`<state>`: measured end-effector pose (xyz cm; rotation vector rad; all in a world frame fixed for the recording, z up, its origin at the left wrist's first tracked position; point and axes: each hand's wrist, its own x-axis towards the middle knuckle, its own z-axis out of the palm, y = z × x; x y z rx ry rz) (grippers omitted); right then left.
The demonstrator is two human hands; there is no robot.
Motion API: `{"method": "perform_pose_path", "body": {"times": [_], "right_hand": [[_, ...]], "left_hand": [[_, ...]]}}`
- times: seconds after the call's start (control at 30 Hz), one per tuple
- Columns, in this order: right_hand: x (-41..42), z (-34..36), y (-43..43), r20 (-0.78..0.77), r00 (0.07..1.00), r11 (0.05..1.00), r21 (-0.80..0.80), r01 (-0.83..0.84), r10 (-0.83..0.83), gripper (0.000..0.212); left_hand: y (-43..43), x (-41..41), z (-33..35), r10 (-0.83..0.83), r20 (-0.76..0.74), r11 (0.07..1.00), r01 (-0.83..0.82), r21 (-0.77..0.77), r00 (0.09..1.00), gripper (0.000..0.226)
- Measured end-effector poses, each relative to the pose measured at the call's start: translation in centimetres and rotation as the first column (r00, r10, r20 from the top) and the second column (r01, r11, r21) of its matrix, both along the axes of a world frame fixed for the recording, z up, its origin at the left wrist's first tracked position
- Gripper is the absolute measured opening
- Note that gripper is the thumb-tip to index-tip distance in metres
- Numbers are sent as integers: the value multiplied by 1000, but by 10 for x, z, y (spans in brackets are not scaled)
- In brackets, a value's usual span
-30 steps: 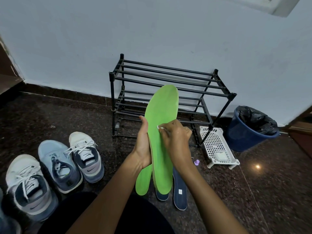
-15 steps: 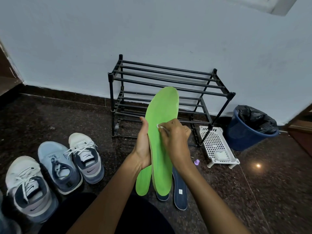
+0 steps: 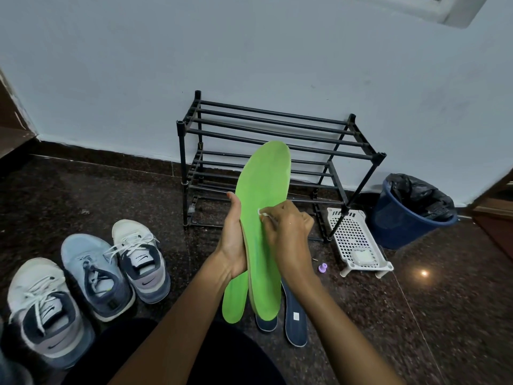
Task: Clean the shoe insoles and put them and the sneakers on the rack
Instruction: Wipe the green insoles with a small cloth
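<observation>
Head view. Grips the green insole (image 3: pixel 263 190) upright with the left hand (image 3: pixel 233 245), fingers and thumb curled round its left edge about mid-length, toe end up in front of the shoe rack (image 3: pixel 277 129), heel end low over the floor (image 3: pixel 416 315). Pinches a small white wad (image 3: pixel 262 213) in the fingertips of the right hand (image 3: pixel 288 234) and presses it to the insole's face, just right of the left thumb. Cannot tell what the wad is made of.

Below the hands, a second green insole (image 3: pixel 234 301), seemingly flat on the floor, and two dark blue insoles (image 3: pixel 295 320) just beside it, partly hidden by the held one. Out to the left, three sneakers (image 3: pixel 94 276) side by side, toes toward the wall (image 3: pixel 111 65). At the floor's far edge, against the wall, the rack, two tiers of bare bars. By its right front leg, a white perforated tray (image 3: pixel 358 240) with a pale pad (image 3: pixel 363 257) in it, and a purple cap (image 3: pixel 322 267) nearby. Further right, a blue bin (image 3: pixel 402 226) with a black liner.

Judged as mid-clean, with all insoles and sneakers off the rack.

Risks: held at one edge only, so likely to flex away under a firm rub and leave patches untouched, or to slip to the floor and pick up grit. Such a small wad could easily slip from the pinch. Later, could lose a thin insole through the gaps unless laid across the bars.
</observation>
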<state>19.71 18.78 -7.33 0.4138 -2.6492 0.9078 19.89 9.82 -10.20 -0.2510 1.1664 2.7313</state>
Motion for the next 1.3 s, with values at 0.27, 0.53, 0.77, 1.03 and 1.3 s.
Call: {"method": "perform_pose_path", "body": {"times": [0.27, 0.53, 0.77, 1.03, 1.3], "right_hand": [[20, 1, -6, 2, 992, 992, -5, -127, 127, 17], [0, 1, 0, -8, 997, 996, -55, -75, 74, 16], [23, 3, -1, -2, 981, 979, -70, -193, 193, 17], [-4, 6, 0, -36, 998, 996, -67, -56, 54, 16], [22, 5, -8, -27, 979, 968, -145, -205, 204, 17]], "left_hand": [[-4, -1, 2, 25, 12, 1000, -25, 4, 1000, 92], [-1, 0, 1, 18, -21, 1000, -18, 5, 1000, 78], [-5, 1, 4, -2, 0, 1000, 2, 12, 1000, 93], [2, 3, 5, -10, -22, 999, 11, 41, 1000, 77], [0, 4, 5, -27, 29, 998, 25, 64, 999, 91]]}}
